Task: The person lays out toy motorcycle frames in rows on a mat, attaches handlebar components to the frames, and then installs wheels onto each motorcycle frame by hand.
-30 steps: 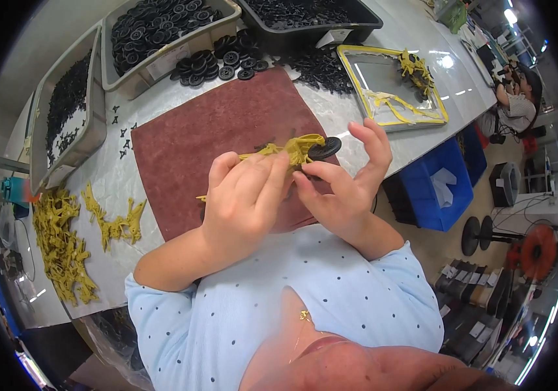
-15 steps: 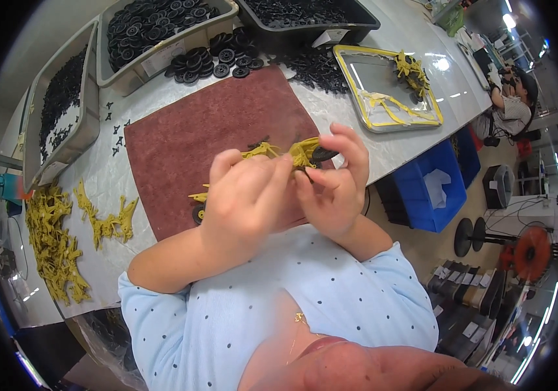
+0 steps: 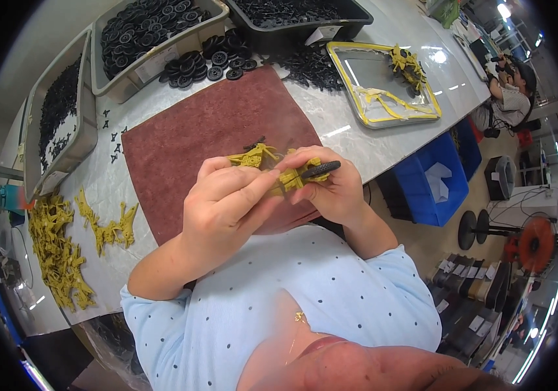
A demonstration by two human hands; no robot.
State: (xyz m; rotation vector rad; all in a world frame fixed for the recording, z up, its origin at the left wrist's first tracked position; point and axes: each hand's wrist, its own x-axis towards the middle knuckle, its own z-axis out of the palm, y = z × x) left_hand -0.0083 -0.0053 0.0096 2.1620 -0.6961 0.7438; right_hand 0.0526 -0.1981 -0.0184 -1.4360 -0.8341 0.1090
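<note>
The yellow frame [image 3: 289, 178] is held up over the right part of the mat [image 3: 194, 127], and its black wheel [image 3: 326, 170] points past the mat's right edge. The left hand [image 3: 220, 203] has its fingertips drawn together on the frame's left end; the right hand [image 3: 335, 190] pinches the other end between thumb and fingers, beside the wheel. How firmly either presses, I cannot tell.

It looks like moulded plastic and should be very light: stiff in its thicker middle, springier and easier to snap at the thin prongs. The chunky body near the wheel seems the best hold; pressing on the spindly bits would risk bending them. The surface looks matt, so probably not very slippery, though so small and knobbly a shape leaves little room for fingers.

The wheel is a ribbed disc, seen nearly edge-on. The mat looks soft and napped, so it should cushion small parts. Another yellow piece [image 3: 253, 156] shows above the mat just beyond the left fingers, partly hidden. Left of the mat, a tangled heap [image 3: 60, 260] of spiky yellow pieces lies on the pale, glossy worktop [image 3: 341, 140]. Beyond the mat's far edge lie loose black wheels [image 3: 191, 67], round and spoked, and a scatter of thin black slivers [image 3: 315, 70].
</note>
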